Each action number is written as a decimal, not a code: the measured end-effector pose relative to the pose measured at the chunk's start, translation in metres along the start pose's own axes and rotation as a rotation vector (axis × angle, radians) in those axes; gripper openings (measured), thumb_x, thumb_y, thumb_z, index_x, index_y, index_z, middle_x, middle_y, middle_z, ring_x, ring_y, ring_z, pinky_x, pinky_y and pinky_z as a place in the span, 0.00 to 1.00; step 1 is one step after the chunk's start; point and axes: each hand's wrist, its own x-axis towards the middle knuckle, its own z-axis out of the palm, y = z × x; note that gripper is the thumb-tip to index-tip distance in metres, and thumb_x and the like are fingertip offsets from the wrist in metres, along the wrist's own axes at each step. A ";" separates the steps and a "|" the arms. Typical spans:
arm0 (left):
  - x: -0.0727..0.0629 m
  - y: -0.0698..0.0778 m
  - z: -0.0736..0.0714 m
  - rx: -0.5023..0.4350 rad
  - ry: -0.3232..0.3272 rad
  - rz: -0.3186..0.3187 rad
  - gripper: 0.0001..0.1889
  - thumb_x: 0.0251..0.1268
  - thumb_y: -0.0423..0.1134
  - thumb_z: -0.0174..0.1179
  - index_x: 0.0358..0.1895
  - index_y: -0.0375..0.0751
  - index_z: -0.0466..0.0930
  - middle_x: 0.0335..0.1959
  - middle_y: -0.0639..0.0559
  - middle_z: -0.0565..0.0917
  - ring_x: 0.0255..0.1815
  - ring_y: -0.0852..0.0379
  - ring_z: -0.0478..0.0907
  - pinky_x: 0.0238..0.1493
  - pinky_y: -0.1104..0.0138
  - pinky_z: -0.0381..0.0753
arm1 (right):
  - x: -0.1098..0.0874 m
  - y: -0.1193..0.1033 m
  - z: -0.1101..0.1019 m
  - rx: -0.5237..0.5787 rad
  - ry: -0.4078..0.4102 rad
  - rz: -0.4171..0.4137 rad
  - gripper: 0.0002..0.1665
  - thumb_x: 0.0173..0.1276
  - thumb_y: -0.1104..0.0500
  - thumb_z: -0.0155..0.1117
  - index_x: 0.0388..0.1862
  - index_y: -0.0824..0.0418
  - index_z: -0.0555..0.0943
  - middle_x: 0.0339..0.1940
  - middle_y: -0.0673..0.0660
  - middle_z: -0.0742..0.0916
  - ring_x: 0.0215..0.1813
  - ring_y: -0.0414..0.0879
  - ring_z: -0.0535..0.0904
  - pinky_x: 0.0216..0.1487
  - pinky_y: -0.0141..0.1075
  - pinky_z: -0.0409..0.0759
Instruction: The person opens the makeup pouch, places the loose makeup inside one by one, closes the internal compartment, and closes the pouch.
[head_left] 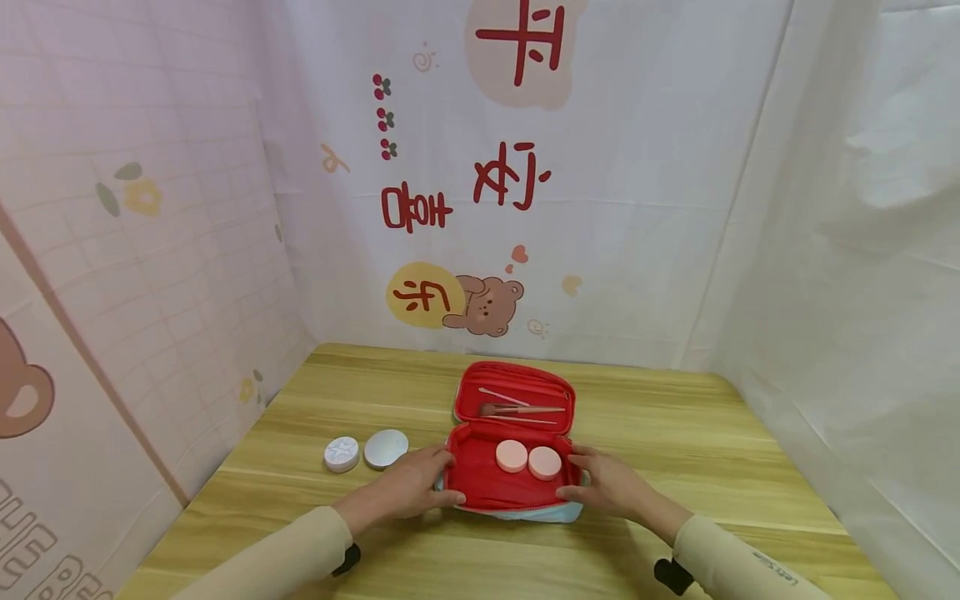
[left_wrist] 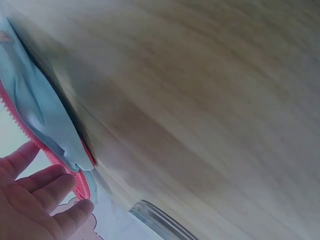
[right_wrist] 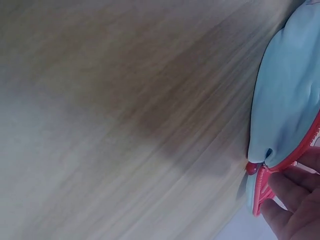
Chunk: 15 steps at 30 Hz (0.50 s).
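Note:
An unzipped makeup bag [head_left: 487, 492], light blue outside and red inside, lies with its lid folded back. My left hand [head_left: 412, 483] holds its left side, thumb at the front corner and fingers over the rim. Across from it, my right hand [head_left: 607, 482] grips the right side in the same way. Both wrist views show bent fingers at the red zipper edge. Two round pale pink cases [head_left: 512, 456] sit inside, toward the back right. The lid's lining carries a makeup brush [head_left: 517, 409], a thin pinkish stick [head_left: 502, 397] and another slim tool [head_left: 525, 420].
Left of the bag, a round white case with a star pattern [head_left: 342, 453] lies beside a larger round silvery-white case [head_left: 386, 448], close to my left forearm. The wooden table [head_left: 675, 433] meets printed white curtains [head_left: 637, 250] at the back and sides.

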 end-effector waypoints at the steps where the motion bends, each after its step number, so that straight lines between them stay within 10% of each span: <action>1: 0.000 0.000 0.000 -0.003 0.002 0.002 0.30 0.62 0.60 0.64 0.55 0.38 0.77 0.55 0.45 0.79 0.53 0.48 0.79 0.54 0.53 0.77 | 0.000 0.000 0.000 0.004 -0.003 0.006 0.46 0.59 0.38 0.72 0.62 0.73 0.77 0.64 0.71 0.77 0.63 0.66 0.75 0.60 0.57 0.74; 15: -0.005 -0.012 -0.009 -0.055 0.019 -0.036 0.30 0.65 0.56 0.64 0.60 0.35 0.76 0.60 0.41 0.78 0.59 0.44 0.77 0.58 0.49 0.75 | -0.001 0.014 0.016 0.058 -0.021 0.036 0.49 0.59 0.39 0.73 0.66 0.73 0.73 0.66 0.70 0.76 0.67 0.67 0.70 0.64 0.60 0.69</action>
